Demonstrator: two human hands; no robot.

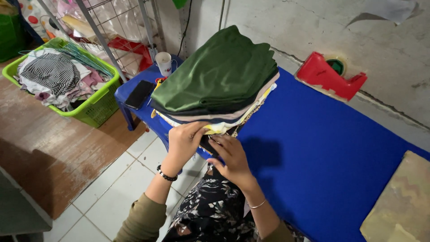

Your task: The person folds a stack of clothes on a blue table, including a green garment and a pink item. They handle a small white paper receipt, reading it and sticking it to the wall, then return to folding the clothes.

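Note:
A stack of folded clothes (219,76), with a dark green piece on top and cream, yellow and dark layers below, lies at the left end of a blue padded table (322,152). My left hand (183,141), wearing a black bead bracelet, grips the near lower edge of the stack. My right hand (230,157), with a thin bracelet, presses on a dark item at the stack's bottom edge beside it. Both hands touch the lowest layers.
A lime green basket (96,107) full of laundry stands on the floor at left. A blue stool (134,110) holds a black phone (139,94) and a white cup (164,62). A red tape dispenser (329,76) and a tan folded cloth (401,201) lie at right.

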